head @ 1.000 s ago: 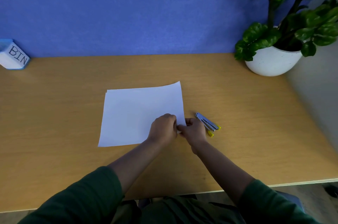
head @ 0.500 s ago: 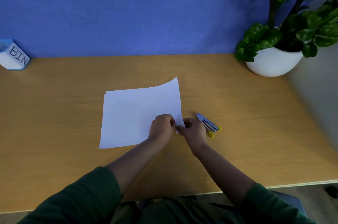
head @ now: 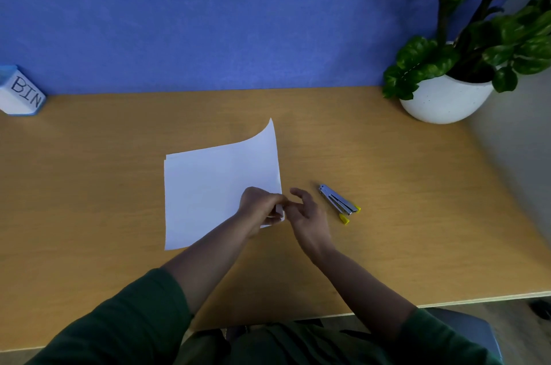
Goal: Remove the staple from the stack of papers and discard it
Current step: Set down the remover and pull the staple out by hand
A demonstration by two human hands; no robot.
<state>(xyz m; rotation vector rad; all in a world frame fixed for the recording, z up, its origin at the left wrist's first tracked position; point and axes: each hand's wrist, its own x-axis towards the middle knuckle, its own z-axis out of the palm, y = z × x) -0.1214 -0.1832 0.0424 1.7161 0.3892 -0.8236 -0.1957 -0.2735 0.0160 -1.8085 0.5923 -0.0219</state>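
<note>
A white stack of papers [head: 208,191] lies on the wooden desk [head: 89,185], its far right corner curled upward. My left hand [head: 259,206] pinches the near right corner of the stack and folds it up. My right hand [head: 307,212] hovers just right of that corner with its fingers spread, holding nothing that I can see. The staple itself is too small to make out. A silver stapler-like tool with yellow tips [head: 338,203] lies on the desk right of my right hand. A small blue-and-white box marked BIN [head: 21,93] stands at the far left against the wall.
A white pot with a green plant [head: 444,96] stands at the desk's far right corner. A blue wall panel runs behind the desk. The desk's near edge [head: 477,299] crosses below my forearms.
My right hand has let go of the paper corner and opened, moving slightly right. My left hand has lifted the corner, and the stack's far right corner curls up higher.
</note>
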